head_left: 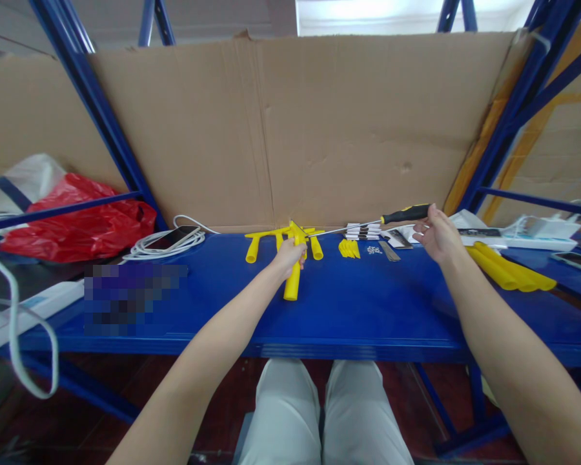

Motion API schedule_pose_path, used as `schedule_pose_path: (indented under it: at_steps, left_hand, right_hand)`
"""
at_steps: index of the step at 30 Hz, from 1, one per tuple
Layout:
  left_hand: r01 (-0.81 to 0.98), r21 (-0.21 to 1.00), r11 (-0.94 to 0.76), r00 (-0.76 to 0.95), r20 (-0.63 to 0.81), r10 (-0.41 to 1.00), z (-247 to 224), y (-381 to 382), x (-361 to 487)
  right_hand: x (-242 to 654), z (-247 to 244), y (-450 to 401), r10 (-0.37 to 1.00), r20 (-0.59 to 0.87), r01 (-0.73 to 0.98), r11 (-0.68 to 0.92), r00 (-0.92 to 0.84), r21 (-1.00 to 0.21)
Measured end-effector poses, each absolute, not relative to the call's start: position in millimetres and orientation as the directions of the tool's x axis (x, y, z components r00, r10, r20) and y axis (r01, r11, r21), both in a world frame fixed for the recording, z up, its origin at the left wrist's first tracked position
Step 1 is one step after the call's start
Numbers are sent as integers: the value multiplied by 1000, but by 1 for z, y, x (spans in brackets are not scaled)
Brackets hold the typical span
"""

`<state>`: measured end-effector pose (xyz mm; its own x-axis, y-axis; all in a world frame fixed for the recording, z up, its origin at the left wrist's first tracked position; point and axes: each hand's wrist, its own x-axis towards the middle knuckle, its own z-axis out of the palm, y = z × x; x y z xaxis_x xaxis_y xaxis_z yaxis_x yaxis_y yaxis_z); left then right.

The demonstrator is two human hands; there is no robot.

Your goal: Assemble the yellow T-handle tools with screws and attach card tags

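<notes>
My left hand is closed around a yellow plastic handle, which stands tilted with its wide head away from me. A long screwdriver with a black and yellow grip lies across in my right hand, its grip end held between the fingers. Its thin shaft runs left to the head of the held handle; whether the tip sits in a screw cannot be made out. Behind my left hand lie more yellow handles. Small yellow pieces, tiny metal screws and flat metal blades lie between my hands.
Stacked white-and-black packets lie by the cardboard wall. Yellow tubular handles and a power strip are at right. A phone rests on a coiled white cable at left, near a red plastic bag.
</notes>
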<state>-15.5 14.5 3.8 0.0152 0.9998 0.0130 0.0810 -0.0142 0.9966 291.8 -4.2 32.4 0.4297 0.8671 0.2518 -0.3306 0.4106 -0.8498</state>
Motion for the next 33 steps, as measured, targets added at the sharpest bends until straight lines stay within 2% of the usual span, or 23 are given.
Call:
schedule_pose_path:
  at_steps: [17, 26, 33]
  left_hand:
    - [67, 998, -12, 31, 10, 999, 4, 13, -15]
    - [52, 998, -28, -6, 28, 1000, 5, 16, -17]
    - [54, 998, -42, -2, 42, 999, 4, 17, -16]
  right_hand:
    - [286, 35, -4, 878, 191, -383, 376, 439, -844]
    - [286, 33, 0, 842, 172, -376, 400, 512, -836]
    - [291, 25, 6, 892, 169, -323, 320, 419, -891]
